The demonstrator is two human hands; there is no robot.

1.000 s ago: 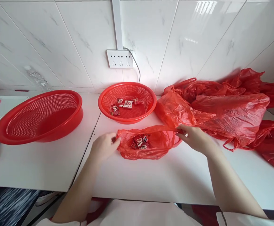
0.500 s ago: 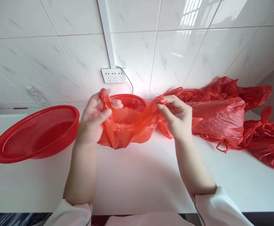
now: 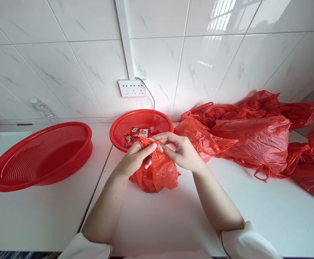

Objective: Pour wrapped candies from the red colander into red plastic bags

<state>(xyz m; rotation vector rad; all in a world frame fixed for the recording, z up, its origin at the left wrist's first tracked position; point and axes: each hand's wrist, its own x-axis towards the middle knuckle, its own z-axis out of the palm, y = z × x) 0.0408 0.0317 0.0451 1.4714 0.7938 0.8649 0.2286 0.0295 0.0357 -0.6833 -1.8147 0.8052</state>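
Note:
A thin red plastic bag (image 3: 161,172) hangs bunched at its top between both hands, just over the white table. My left hand (image 3: 135,158) is closed round the gathered neck of the bag. On the other side, my right hand (image 3: 182,151) pinches the same bunched plastic, its fingers close to the left thumb. Right behind the bag stands a round red plastic basket (image 3: 159,117) with several small wrapped packets (image 3: 143,133) in it. The hands and the bag hide the basket's front edge. What the bag contains, if anything, cannot be made out.
A larger red basket (image 3: 62,154) sits tilted at the left, beside a white tray (image 3: 8,135). A clear bottle (image 3: 44,110) lies near the wall. Filled red bags (image 3: 250,140) crowd the right side. A power socket (image 3: 132,88) is on the tiled wall.
My hands have come together and nearer to me, drawing the bag's spread opening into a bunch. The small basket with its packets now shows more fully behind.

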